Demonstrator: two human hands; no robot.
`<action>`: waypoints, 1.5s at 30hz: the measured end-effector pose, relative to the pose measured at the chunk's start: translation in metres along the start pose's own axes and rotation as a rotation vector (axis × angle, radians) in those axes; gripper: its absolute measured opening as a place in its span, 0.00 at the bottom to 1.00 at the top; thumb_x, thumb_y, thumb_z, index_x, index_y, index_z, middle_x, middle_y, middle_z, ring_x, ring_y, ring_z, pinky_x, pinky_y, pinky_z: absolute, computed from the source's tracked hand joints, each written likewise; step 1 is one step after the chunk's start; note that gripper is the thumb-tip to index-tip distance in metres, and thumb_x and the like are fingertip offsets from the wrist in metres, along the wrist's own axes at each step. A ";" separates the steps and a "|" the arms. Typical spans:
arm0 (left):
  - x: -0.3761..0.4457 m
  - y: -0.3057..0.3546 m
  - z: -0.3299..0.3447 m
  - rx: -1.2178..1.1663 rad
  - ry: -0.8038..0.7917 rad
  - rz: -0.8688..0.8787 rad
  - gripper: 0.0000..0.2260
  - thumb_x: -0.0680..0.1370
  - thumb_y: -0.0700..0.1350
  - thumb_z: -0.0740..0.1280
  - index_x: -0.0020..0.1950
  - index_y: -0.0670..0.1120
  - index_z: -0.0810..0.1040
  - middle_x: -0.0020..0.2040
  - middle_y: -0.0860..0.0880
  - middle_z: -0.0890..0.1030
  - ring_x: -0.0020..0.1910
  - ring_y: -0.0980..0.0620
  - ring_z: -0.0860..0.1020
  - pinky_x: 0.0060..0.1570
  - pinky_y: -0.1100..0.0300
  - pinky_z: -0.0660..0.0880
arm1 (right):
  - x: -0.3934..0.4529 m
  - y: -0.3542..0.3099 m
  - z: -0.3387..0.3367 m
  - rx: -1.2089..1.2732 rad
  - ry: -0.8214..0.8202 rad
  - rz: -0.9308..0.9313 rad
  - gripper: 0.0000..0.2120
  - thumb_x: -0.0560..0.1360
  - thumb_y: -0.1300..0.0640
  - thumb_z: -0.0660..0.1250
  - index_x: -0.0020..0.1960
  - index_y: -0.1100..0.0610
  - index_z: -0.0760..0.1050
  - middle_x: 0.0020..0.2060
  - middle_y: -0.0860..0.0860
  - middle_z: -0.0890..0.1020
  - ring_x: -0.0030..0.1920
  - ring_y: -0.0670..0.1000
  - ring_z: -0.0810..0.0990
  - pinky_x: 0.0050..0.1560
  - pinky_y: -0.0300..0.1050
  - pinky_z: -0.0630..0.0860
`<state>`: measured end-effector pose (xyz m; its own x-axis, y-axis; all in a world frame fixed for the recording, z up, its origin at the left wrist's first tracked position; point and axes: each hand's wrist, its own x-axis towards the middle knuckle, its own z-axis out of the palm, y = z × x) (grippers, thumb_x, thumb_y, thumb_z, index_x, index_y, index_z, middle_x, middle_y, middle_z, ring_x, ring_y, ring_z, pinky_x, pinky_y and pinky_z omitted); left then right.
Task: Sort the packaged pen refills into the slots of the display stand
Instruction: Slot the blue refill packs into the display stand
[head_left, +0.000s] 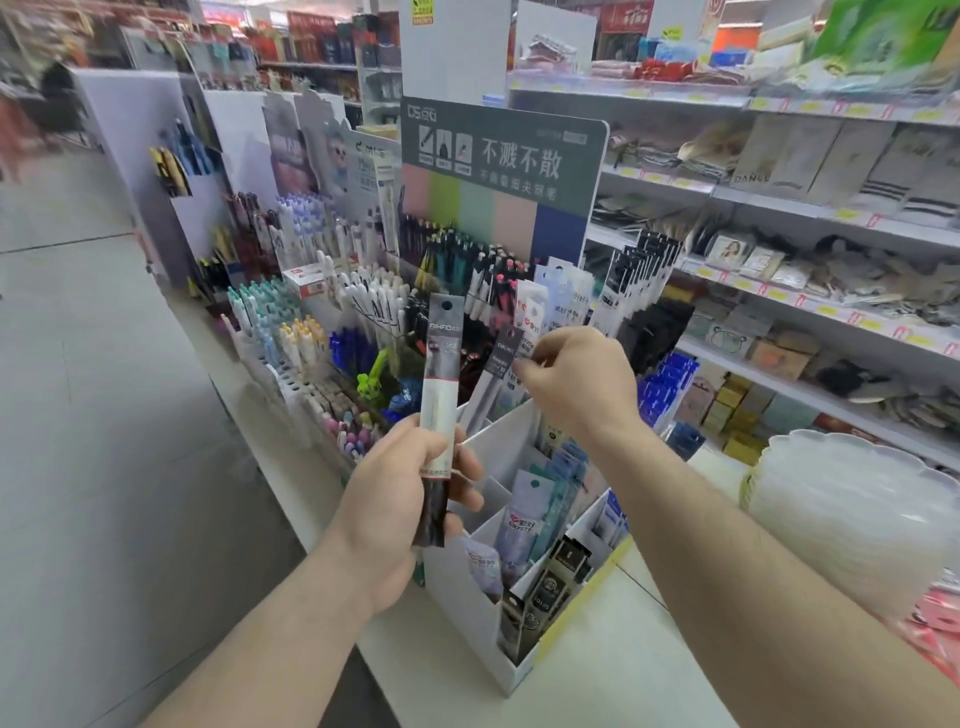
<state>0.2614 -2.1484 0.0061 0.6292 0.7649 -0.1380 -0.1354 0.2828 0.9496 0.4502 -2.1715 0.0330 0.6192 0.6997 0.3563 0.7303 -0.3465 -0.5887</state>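
Note:
My left hand (410, 499) grips a long grey-and-white refill pack (440, 384) upright, in front of the white cardboard display stand (467, 587). My right hand (576, 384) hovers over the stand's back slots and pinches the tops of refill packs there, beside a grey-topped pack (496, 374) that leans in a back slot. The stand's slots hold pale blue packs (524, 514) in the middle and black-and-gold packs (550, 587) at the front. More refill packs (556, 296) stand upright behind my right hand.
Pen racks (332, 312) with several pens fill the counter left of the stand, under a grey sign (509, 161). Store shelves (805, 249) with goods run along the right. A stack of clear plastic trays (852, 514) sits near right. The aisle floor (93, 415) lies left.

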 end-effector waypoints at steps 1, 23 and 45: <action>0.000 0.000 0.001 0.001 -0.006 -0.003 0.09 0.81 0.40 0.57 0.47 0.45 0.75 0.35 0.47 0.79 0.29 0.51 0.76 0.23 0.61 0.68 | 0.001 -0.002 -0.001 -0.051 -0.023 0.002 0.13 0.75 0.49 0.71 0.33 0.51 0.78 0.28 0.43 0.79 0.36 0.52 0.81 0.37 0.44 0.78; 0.019 -0.011 0.049 0.514 -0.108 0.158 0.11 0.79 0.40 0.68 0.49 0.57 0.80 0.44 0.59 0.85 0.47 0.56 0.83 0.53 0.54 0.80 | -0.043 0.070 -0.092 0.912 0.342 0.352 0.21 0.78 0.60 0.70 0.26 0.53 0.80 0.22 0.47 0.75 0.21 0.44 0.65 0.22 0.36 0.62; 0.022 -0.017 0.057 0.649 -0.150 0.230 0.07 0.71 0.50 0.68 0.47 0.58 0.80 0.44 0.58 0.84 0.48 0.56 0.82 0.51 0.54 0.79 | 0.037 0.110 0.001 -0.237 -0.107 0.316 0.07 0.76 0.54 0.69 0.40 0.53 0.82 0.33 0.49 0.81 0.33 0.48 0.77 0.27 0.37 0.66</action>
<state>0.3214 -2.1694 0.0029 0.7445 0.6625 0.0827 0.1767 -0.3150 0.9325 0.5529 -2.1834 -0.0191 0.7993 0.5926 0.0999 0.5631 -0.6805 -0.4688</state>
